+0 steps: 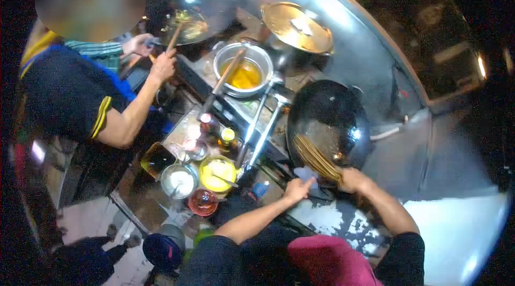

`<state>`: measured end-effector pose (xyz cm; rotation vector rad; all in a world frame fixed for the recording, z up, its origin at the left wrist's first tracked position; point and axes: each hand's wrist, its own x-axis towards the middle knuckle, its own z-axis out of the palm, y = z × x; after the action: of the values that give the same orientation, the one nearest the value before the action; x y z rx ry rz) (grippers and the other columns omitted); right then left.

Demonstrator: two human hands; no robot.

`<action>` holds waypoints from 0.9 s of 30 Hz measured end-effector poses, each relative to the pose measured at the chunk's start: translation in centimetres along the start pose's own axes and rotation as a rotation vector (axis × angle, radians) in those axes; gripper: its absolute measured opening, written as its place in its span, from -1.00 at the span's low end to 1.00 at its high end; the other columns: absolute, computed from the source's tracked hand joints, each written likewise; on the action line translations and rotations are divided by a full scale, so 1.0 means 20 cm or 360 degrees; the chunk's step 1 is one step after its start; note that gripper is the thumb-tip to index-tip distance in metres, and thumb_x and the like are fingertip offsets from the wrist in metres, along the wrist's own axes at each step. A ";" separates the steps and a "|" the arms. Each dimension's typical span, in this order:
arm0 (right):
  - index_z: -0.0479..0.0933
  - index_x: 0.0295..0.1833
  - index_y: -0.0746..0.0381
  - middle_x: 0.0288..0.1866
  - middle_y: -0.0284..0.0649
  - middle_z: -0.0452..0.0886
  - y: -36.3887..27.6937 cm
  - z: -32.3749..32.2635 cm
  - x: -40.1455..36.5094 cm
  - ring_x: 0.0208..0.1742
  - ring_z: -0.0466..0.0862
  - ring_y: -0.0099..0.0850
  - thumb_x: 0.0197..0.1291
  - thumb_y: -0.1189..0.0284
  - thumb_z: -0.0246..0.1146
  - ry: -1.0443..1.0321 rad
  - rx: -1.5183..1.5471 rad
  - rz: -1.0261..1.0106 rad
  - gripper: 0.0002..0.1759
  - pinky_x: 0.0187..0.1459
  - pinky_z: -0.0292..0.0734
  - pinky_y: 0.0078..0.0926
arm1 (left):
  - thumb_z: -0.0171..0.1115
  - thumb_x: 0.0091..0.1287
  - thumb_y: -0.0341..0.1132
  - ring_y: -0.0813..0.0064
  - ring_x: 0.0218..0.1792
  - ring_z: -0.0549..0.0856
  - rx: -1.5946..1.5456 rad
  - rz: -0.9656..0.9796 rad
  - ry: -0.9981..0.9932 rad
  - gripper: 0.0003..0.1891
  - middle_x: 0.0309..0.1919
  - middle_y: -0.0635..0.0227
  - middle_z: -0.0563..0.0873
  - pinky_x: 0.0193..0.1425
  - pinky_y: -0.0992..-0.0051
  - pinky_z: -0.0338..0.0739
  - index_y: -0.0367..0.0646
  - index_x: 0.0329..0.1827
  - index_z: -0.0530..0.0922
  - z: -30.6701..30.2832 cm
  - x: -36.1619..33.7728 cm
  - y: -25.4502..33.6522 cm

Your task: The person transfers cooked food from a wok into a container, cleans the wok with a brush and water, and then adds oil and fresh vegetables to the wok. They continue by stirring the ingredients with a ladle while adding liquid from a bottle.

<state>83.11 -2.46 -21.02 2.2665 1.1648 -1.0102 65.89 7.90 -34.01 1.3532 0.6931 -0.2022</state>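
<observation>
My right hand (355,180) is closed round the butt of a bamboo wok brush (315,156), whose long thin strips reach into a large black wok (327,106). A little liquid seems to glisten at the bottom of the wok, and its dark inside reflects a lamp. At the wok's near left edge, my left hand (298,190) is closed on a pale bluish cloth (307,175). The cloth lies against the rim or handle of the wok; the exact grip beneath it is hidden.
At left, a co-worker (70,93) stirs food in another wok (201,15). A pot of yellow oil (238,71) has a strainer or ladle across it. Behind stands a lidded pot (296,27). Seasoning bowls, including a yellow bowl (218,173) and a red bowl (203,202), stand left of me.
</observation>
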 end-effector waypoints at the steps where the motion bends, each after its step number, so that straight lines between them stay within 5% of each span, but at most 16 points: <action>1: 0.38 0.05 0.24 -0.23 0.11 0.59 0.06 0.05 -0.03 -0.22 0.62 0.01 0.04 0.44 0.06 0.0035 -0.0113 0.0153 -0.61 -0.17 0.52 -0.13 | 0.01 0.17 0.29 0.38 -0.63 0.67 -0.0062 0.0038 0.0041 -0.30 -0.77 0.25 0.61 -0.35 0.38 0.55 -0.25 -0.73 0.57 0.03 0.02 -0.04; 2: 0.44 -0.09 0.27 -0.24 0.11 0.59 0.11 0.09 -0.04 -0.23 0.62 0.01 0.10 0.43 0.04 0.0076 -0.0224 0.0299 -0.73 -0.18 0.55 -0.13 | 0.02 0.17 0.28 0.38 -0.66 0.66 -0.0050 0.0056 0.0095 -0.31 -0.79 0.25 0.59 -0.38 0.38 0.56 -0.23 -0.76 0.56 0.01 -0.04 0.04; 7: 0.43 -0.01 0.37 -0.24 0.00 0.62 0.25 0.13 0.33 -0.22 0.65 -0.11 0.13 0.43 0.02 0.0212 -0.0603 0.0389 -0.66 -0.20 0.56 -0.22 | 0.08 0.14 0.24 0.35 -0.65 0.65 -0.0096 -0.0075 0.0259 -0.36 -0.76 0.18 0.60 -0.40 0.34 0.55 -0.24 -0.72 0.57 0.10 0.06 -0.03; 8: 0.50 -0.14 0.34 -0.26 0.02 0.62 0.26 0.14 0.46 -0.22 0.64 -0.08 0.07 0.42 0.07 0.0462 -0.0456 0.0509 -0.73 -0.19 0.56 -0.22 | 0.11 0.13 0.22 0.30 -0.64 0.65 -0.0144 -0.0132 0.0246 -0.38 -0.73 0.14 0.61 -0.39 0.32 0.54 -0.25 -0.71 0.57 0.07 0.02 0.02; 9: 0.57 -0.27 0.31 -0.27 0.04 0.62 0.29 0.17 0.60 -0.21 0.64 -0.05 0.02 0.41 0.13 0.0703 -0.0292 0.0630 -0.78 -0.19 0.56 -0.21 | 0.15 0.10 0.16 0.17 -0.56 0.66 0.0066 0.0119 0.0580 -0.44 -0.64 0.05 0.63 -0.36 0.27 0.52 -0.25 -0.68 0.58 0.13 0.05 -0.05; 13: 0.38 0.10 0.41 -0.40 0.09 0.61 0.01 0.08 0.79 -0.31 0.66 -0.17 -0.07 0.41 0.26 0.0962 0.0526 0.0617 -0.43 -0.22 0.55 -0.26 | 0.19 0.03 0.07 -0.02 -0.37 0.65 -0.0065 0.0105 0.0639 -0.51 -0.46 -0.07 0.63 -0.24 0.16 0.53 -0.31 -0.46 0.59 0.15 0.06 -0.04; 16: 0.16 0.31 0.36 -0.36 0.00 0.61 -0.13 -0.01 0.58 -0.35 0.61 -0.29 -0.09 0.47 0.27 0.0822 0.0498 -0.0170 -0.21 -0.27 0.49 -0.41 | 0.18 0.02 0.04 -0.04 -0.36 0.65 0.0102 0.0182 0.0774 -0.53 -0.45 -0.09 0.63 -0.22 0.14 0.54 -0.32 -0.47 0.58 0.07 0.09 -0.03; 18: 0.24 0.26 0.34 -0.37 -0.08 0.58 -0.17 -0.10 0.31 -0.34 0.58 -0.36 -0.08 0.47 0.26 0.0408 0.0511 -0.0338 -0.30 -0.23 0.47 -0.46 | 0.17 0.00 0.05 -0.01 -0.37 0.65 0.0143 0.0136 0.0861 -0.52 -0.47 -0.08 0.63 -0.24 0.15 0.54 -0.31 -0.48 0.58 -0.08 0.06 0.09; 19: 0.30 0.19 0.35 -0.33 -0.03 0.59 -0.10 -0.07 0.24 -0.29 0.61 -0.25 -0.06 0.45 0.26 0.0356 0.0601 -0.0715 -0.37 -0.20 0.48 -0.40 | 0.17 0.00 0.05 -0.01 -0.36 0.65 0.0156 0.0196 0.0767 -0.52 -0.47 -0.08 0.63 -0.25 0.15 0.54 -0.31 -0.48 0.58 -0.16 0.06 0.11; 21: 0.31 0.18 0.31 -0.19 0.13 0.58 -0.12 -0.17 -0.07 -0.15 0.59 0.03 -0.10 0.36 0.27 -0.0070 -0.0090 -0.0335 -0.35 -0.12 0.50 -0.18 | 0.17 0.01 0.05 0.00 -0.36 0.65 0.0144 0.0315 0.0748 -0.53 -0.47 -0.06 0.63 -0.27 0.14 0.53 -0.30 -0.49 0.58 -0.23 0.06 0.14; 23: 0.31 0.20 0.28 -0.26 0.10 0.61 0.14 0.04 -0.02 -0.25 0.63 0.01 0.06 0.41 0.08 -0.0357 -0.0579 0.0124 -0.48 -0.17 0.52 -0.12 | 0.16 0.02 0.07 0.00 -0.36 0.65 0.0160 0.0317 0.0706 -0.52 -0.47 -0.05 0.63 -0.25 0.13 0.53 -0.31 -0.48 0.58 -0.28 0.02 0.20; 27: 0.46 -0.01 0.37 -0.24 0.09 0.60 0.40 0.25 0.26 -0.20 0.64 -0.05 0.11 0.42 0.03 0.0172 -0.0730 0.0215 -0.65 -0.16 0.53 -0.16 | 0.16 0.03 0.08 0.00 -0.37 0.65 0.0293 0.0309 0.0778 -0.51 -0.47 -0.04 0.64 -0.23 0.13 0.54 -0.30 -0.46 0.59 -0.25 0.05 0.17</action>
<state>89.53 -7.46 -28.00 2.0134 1.1307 -0.5089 66.68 13.57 -32.01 1.6579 0.9578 0.2353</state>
